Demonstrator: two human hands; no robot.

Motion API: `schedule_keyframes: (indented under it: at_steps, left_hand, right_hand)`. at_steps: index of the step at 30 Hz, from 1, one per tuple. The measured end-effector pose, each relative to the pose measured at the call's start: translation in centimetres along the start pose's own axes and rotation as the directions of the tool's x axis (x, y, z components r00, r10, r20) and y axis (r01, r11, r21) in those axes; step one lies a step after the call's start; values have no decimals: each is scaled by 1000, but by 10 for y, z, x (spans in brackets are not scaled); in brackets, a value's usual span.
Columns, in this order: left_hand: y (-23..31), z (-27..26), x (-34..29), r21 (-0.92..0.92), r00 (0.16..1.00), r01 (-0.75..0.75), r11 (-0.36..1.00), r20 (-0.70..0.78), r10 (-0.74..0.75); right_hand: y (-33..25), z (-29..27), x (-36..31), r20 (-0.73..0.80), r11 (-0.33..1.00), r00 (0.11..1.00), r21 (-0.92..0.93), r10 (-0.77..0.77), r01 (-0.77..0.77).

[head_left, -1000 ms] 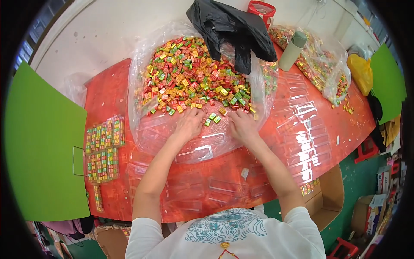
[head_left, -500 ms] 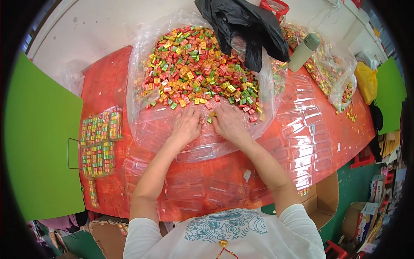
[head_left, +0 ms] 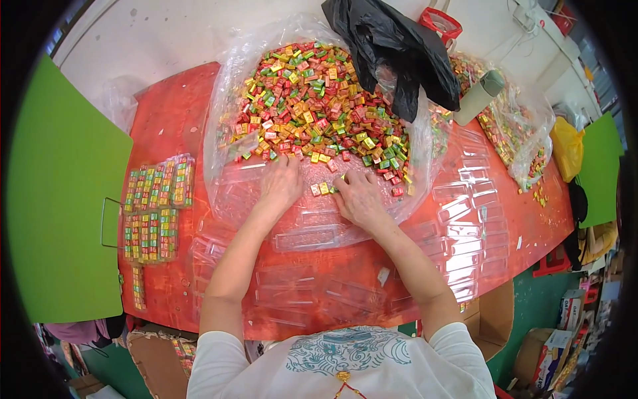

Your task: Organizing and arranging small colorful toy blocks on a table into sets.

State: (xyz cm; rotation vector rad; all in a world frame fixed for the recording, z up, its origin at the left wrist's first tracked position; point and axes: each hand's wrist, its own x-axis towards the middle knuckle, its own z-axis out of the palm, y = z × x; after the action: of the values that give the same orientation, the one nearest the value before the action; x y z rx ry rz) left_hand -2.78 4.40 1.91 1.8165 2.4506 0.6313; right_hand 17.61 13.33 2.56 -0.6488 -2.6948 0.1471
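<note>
The fingers of the right hand (head_left: 361,199) are bent down and inward at the right end of a short row of small, foil-wrapped rectangular blocks (head_left: 320,189); whether a block is gripped cannot be told, since the fingertips are partly hidden. The row is laid roughly left to right, between the two hands, just to the left of the right fingers and below the left ones. The right hand is clearly the nearer.

The fingers of the left hand (head_left: 282,183) are held close together and pointed away from the body, at the near edge of a large heap of red, orange, yellow and green wrapped blocks (head_left: 312,100); whether anything is pinched there cannot be made out. Both palms are turned down. The right forearm is angled up and to the left, the left forearm up and to the right.

The heap and the row are carried on a spread-out, transparent plastic bag (head_left: 221,143), on whose near edge a long, shallow, transparent plastic tray (head_left: 308,238) is seen, set lengthwise from left to right. Beneath is a red table (head_left: 169,100). At its left, block-filled transparent trays (head_left: 151,234) are grouped; at the right, more transparent trays (head_left: 465,233) are spread.
</note>
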Motion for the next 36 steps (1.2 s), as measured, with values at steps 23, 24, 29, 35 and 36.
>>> schedule_keyframes:
  at_steps: [23,24,29,35,36]
  left_hand:
    - [23,-7,-9,-104,989,-43,994,137,57]
    - [23,-6,-10,-109,989,-41,993,139,56]
    - [39,-5,-13,0,971,-137,991,198,134]
    - [34,11,-15,23,983,-170,985,72,168]
    - [33,12,-15,25,983,-169,985,72,167]
  right_hand:
    - [11,18,35,-98,999,994,-19,42,-44]
    - [11,14,30,-101,1000,995,2,24,-24]
    - [15,0,6,-5,998,999,36,-46,46]
    - [14,0,8,2,998,998,35,-61,60]
    - [13,1,9,-23,994,994,45,-103,104]
